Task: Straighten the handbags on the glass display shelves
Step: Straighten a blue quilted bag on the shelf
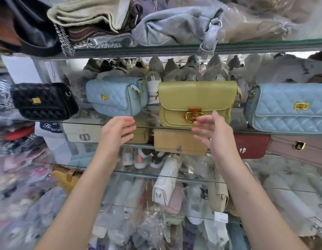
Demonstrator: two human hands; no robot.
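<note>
Reaching up toward the middle glass shelf (239,131), both of the person's bare hands are spread and grasp nothing. The left hand (114,134) hovers just below the shelf's front edge, fingers loosely splayed, under the lower right corner of a pale blue quilted handbag (114,96). The right hand (213,132) is raised in front of the lower right part of an olive-green handbag (196,103), its fingertips near the bag's gold clasp (192,115); whether they touch the bag cannot be told.

The olive-green handbag stands upright at the front edge of the shelf, roughly midway along it, its flap facing out. To its left the pale blue quilted handbag sits turned at an angle, one end swung toward the front. Farther left, near the shelf's left end, a black quilted handbag (43,101) rests tilted as well. At the right end a larger light blue quilted handbag (290,108) lies along the front edge with its gold clasp showing.

On the shelf below, a tan handbag (181,142) sits right under the olive one, between a cream handbag (82,132) on the left and a dark red handbag (251,146) and a dusty pink handbag (301,150) on the right. Above, the top shelf (156,49) holds heaped bags, with a grey strap (208,42) hanging over its front edge.
</note>
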